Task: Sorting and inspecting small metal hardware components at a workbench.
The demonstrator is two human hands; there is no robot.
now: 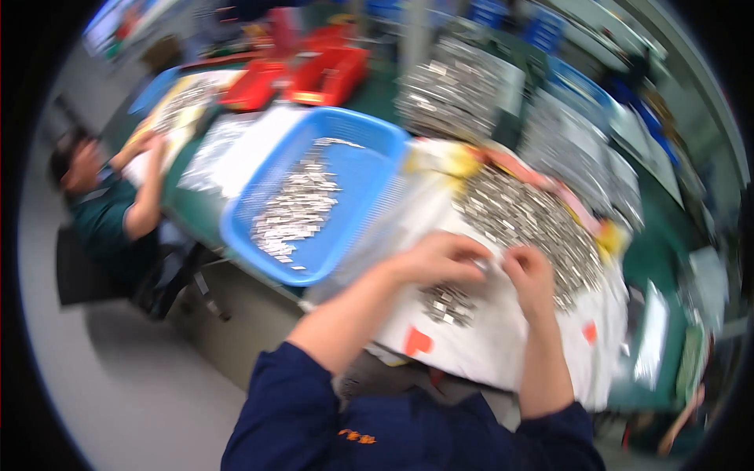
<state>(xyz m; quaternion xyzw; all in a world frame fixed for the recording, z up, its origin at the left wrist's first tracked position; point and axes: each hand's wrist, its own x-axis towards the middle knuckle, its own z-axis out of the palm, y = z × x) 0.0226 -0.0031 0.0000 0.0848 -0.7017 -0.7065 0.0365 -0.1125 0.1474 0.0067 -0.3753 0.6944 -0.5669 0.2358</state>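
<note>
Over a white cloth point(487, 345) my two hands face each other with a small gap between them. My left hand point(441, 257) is closed, thumb and fingers drawn together near a bright glint; what it holds is too small and blurred to make out. The fingers of my right hand point(530, 273) are pinched, and their contents are hidden. A large pile of small shiny metal parts point(534, 224) spreads beyond and to the right of my hands. Just below my left hand lies a smaller heap of metal parts point(449, 304).
A blue plastic basket point(349, 243) with many flat metal pieces stands at the left. Behind are stacked metal parts point(452, 90), red bins point(326, 74) and plastic-wrapped bundles point(565, 145). A co-worker point(110, 196) sits at the far left; another person's arm point(682, 422) shows at lower right.
</note>
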